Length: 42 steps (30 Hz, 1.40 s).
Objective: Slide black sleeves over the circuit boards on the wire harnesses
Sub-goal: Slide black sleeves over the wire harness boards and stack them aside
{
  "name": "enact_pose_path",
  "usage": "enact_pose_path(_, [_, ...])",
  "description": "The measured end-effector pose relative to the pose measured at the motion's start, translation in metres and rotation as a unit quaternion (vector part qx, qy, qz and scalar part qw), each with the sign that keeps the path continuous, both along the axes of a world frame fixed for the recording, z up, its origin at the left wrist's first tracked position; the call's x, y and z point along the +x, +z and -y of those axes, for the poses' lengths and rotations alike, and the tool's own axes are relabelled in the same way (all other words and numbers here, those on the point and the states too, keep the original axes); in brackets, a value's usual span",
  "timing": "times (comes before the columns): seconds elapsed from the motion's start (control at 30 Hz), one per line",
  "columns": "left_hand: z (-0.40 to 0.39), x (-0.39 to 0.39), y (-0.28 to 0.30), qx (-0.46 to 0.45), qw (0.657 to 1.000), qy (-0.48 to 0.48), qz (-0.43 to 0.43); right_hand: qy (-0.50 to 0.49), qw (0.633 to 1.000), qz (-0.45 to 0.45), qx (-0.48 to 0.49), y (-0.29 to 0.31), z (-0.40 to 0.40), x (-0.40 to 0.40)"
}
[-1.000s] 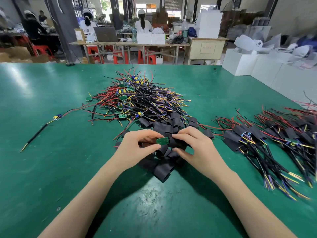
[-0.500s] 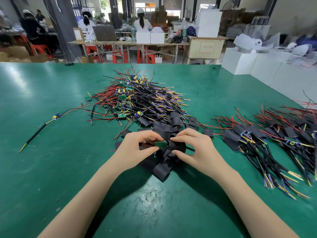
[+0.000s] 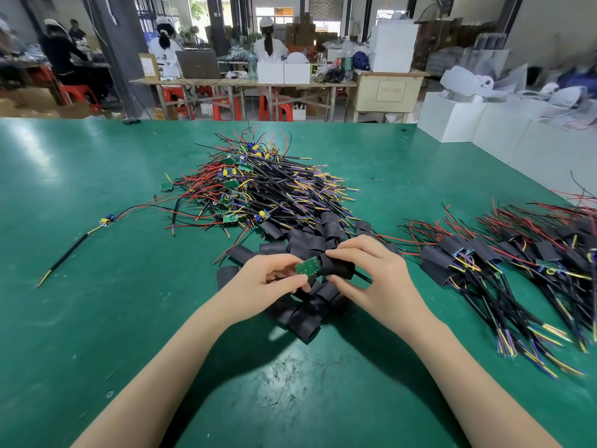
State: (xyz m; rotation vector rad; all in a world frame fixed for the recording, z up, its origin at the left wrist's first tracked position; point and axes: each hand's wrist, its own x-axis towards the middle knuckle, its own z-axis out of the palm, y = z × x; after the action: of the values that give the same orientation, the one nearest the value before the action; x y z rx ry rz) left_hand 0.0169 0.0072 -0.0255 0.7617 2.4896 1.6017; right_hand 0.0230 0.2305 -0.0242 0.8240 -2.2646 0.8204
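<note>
Pinching from both sides, the fingers (image 3: 298,279) of the left hand (image 3: 258,282) close on the near edge of a small green circuit board (image 3: 307,266), while the right hand (image 3: 365,273) curls thumb and forefinger around a black sleeve (image 3: 337,268) at the board's right end. Both sit just below the middle of the frame, raised slightly over a heap of loose sleeves (image 3: 307,315). The board's long axis runs left to right, tilted a little up toward the right, and the sleeve's mouth meets its right edge; whether that edge is already inside I cannot tell. A thin black cable (image 3: 363,277) trails out of the sleeve's far side, to the right. The coming move, as I judge it, turns on this line-up: the sleeve must travel leftward along the board's length, the right hand pushing and the left holding the board steady.

Beyond the hands, toward the upper middle, lies a tangled pile of bare harnesses (image 3: 258,192) with red, black and yellow wires. At the right edge sit rows of finished harnesses (image 3: 484,263), their boards already covered. One stray harness (image 3: 106,219) lies alone at the left on the green tabletop (image 3: 80,318). Only the loose sleeves beneath crowd the work, and they could snag.
</note>
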Motion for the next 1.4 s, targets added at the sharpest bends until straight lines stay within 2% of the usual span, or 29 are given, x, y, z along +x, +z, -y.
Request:
enact_pose_path(0.17, [-0.0013, 0.0001, 0.0005, 0.050, 0.998, -0.003, 0.027, -0.007, 1.000, -0.024, 0.003, -0.0019, 0.0008, -0.0006])
enact_pose_path(0.27, [-0.0034, -0.0001, -0.0013, 0.062, 0.997, 0.030, 0.024, -0.001, 0.999, -0.028, 0.018, -0.0015, 0.0027, -0.0003])
enact_pose_path(0.4, [-0.0046, -0.0008, -0.0057, 0.032, 0.996, 0.074, -0.037, -0.008, 1.000, 0.004, 0.024, -0.0008, 0.0023, 0.0019])
enact_pose_path(0.5, [-0.0045, 0.0011, -0.0060, -0.012, 0.989, 0.104, -0.103, 0.004, 0.996, 0.077, -0.033, 0.0021, 0.0024, 0.0042])
enact_pose_path(0.73, [-0.0033, 0.0057, -0.0023, -0.042, 0.974, 0.091, -0.202, 0.031, 0.983, 0.168, -0.068, 0.0038, 0.0032, 0.0034])
enact_pose_path(1.1, [-0.0058, 0.0071, -0.0017, 0.009, 0.978, 0.110, -0.178, 0.008, 0.970, 0.208, -0.125, 0.0000, 0.0040, 0.0012])
enact_pose_path(1.23, [-0.0062, 0.0061, -0.0027, 0.027, 0.982, 0.123, -0.144, 0.017, 0.976, 0.165, -0.141, 0.0036, 0.0057, 0.0031])
enact_pose_path(1.4, [-0.0049, 0.0039, -0.0031, 0.076, 0.990, 0.103, -0.059, 0.029, 0.988, 0.110, -0.101, 0.0060, 0.0074, 0.0066])
